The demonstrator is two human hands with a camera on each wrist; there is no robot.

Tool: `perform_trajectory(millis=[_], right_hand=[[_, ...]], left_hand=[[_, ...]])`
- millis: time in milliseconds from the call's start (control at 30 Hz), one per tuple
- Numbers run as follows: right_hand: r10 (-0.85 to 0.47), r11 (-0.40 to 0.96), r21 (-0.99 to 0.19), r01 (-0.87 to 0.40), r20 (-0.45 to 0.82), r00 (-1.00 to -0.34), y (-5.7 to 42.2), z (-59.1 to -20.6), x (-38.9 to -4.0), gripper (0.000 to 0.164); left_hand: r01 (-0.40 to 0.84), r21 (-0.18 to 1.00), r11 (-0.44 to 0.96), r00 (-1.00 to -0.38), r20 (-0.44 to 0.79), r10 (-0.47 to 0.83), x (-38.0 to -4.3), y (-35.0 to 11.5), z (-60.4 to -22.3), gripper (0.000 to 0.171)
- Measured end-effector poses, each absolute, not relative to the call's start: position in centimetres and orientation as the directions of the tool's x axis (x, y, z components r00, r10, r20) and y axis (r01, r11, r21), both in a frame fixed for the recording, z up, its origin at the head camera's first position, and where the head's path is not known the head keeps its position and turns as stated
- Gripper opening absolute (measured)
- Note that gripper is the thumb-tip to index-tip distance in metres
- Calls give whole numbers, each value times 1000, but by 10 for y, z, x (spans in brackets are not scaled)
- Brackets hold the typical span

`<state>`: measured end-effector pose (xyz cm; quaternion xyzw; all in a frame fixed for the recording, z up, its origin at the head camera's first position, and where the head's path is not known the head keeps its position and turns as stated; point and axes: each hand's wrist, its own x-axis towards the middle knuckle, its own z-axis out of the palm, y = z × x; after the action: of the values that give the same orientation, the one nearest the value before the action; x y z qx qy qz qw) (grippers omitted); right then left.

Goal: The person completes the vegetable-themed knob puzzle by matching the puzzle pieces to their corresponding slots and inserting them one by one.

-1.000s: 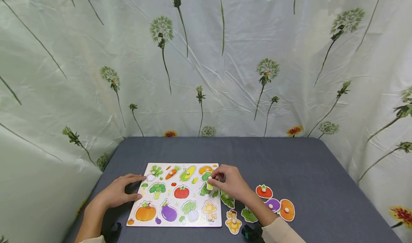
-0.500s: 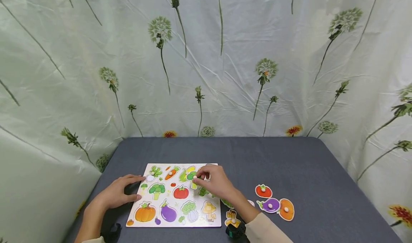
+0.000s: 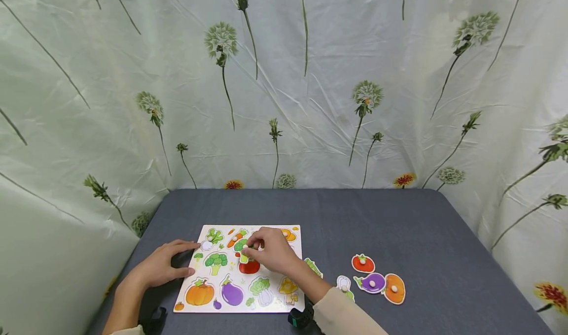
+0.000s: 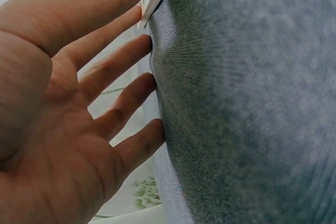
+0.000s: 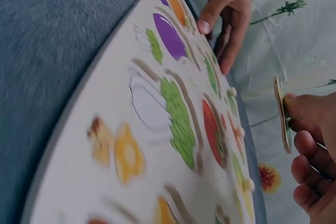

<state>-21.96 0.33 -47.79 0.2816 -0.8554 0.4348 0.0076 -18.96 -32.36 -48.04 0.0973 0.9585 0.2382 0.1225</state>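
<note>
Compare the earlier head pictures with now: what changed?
The right hand carried the broccoli piece leftward over the puzzle board, from its right side towards the middle, keeping its grip. The left hand stayed at the board's left edge; the tomato piece and eggplant piece stayed put.

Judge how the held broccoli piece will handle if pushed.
The broccoli piece looks like thin board edge-on, so probably stiff and light. Its flat shape should slide, not roll. Its knob likely gives the right hand secure purchase.
</note>
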Motion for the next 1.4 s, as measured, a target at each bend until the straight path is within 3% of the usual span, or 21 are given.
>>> perform_trajectory(millis=[700,1067,1400], right_hand=[[-471,506,-735,-452,203,-858,-49,-503,-215,10],[-448,654,-591,-472,200,-871,-80,-502,-209,12],[-429,682,-574,-453,187,-884,-85,-510,-205,11]], left_hand=[[163,494,854,-947,-165,276,-191,-325,-482,71],[170,511,843,-946,-154,284,-189,-328,-480,71],[177,514,839,-942,-159,295,-189,-328,-481,70]])
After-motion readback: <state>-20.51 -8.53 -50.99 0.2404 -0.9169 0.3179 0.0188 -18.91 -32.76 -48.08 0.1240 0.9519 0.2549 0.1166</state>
